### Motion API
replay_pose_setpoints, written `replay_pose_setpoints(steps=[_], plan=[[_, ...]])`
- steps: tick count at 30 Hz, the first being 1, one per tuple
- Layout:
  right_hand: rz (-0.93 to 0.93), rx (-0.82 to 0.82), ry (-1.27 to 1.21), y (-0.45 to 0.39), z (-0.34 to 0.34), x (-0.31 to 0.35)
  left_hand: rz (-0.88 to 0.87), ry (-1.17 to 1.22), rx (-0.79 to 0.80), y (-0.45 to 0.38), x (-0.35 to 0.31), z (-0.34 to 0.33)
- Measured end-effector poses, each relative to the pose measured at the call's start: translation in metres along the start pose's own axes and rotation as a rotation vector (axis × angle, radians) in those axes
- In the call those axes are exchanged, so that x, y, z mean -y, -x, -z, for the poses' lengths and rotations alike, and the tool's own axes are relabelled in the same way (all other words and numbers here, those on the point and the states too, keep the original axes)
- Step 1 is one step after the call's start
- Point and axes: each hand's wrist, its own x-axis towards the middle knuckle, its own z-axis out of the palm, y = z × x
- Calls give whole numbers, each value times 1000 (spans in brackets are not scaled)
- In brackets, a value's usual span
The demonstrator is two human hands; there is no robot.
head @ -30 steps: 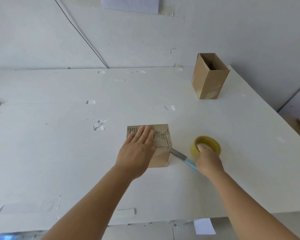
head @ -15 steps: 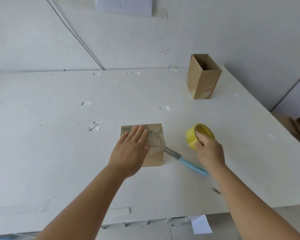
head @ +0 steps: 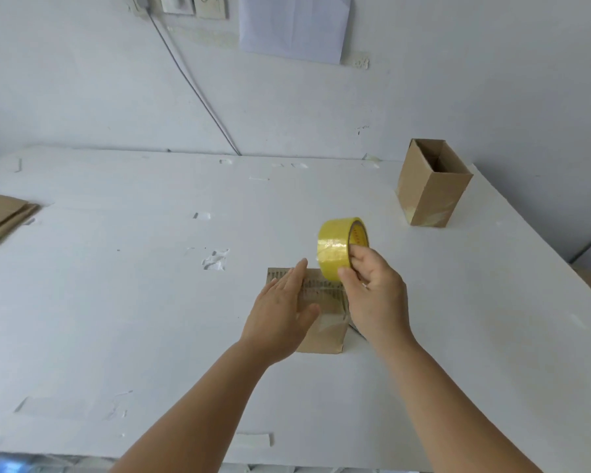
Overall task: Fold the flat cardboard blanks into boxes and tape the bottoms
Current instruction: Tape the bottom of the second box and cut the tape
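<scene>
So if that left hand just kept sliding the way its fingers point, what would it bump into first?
Probably the yellow tape roll held in the right hand. The left hand, open over the small cardboard box, points up and right towards it. Depth is unclear, so it might pass underneath.

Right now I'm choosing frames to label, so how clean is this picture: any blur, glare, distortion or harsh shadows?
Head view: light is soft and even, with faint shadows only. The table edges bow from the wide-angle lens. The tape roll in the right hand shows a mild sheen, no blown glare. The left hand and the box beneath look slightly soft; the far box is clear.
</scene>
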Motion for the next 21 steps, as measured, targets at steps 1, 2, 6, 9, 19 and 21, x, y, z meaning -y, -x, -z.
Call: replay_pose_setpoints(steps=[1, 2, 6, 9, 19, 21], plan=[[-6, 7, 3, 2, -4, -1, 39, 75, -13, 0, -1, 1], [-12, 7, 8, 5, -8, -3, 78, 151, -24, 0, -1, 2], [-10, -24, 29, 10, -16, -8, 233, 446, -90, -2, -4, 8], [6, -30, 26, 10, -18, -8, 324, 628, -135, -7, -9, 15], [30, -21, 33, 12, -22, -9, 460, 701, -174, -24, -15, 23], [40, -22, 41, 12, -22, -9, 466, 676, -172, -27, -14, 24]])
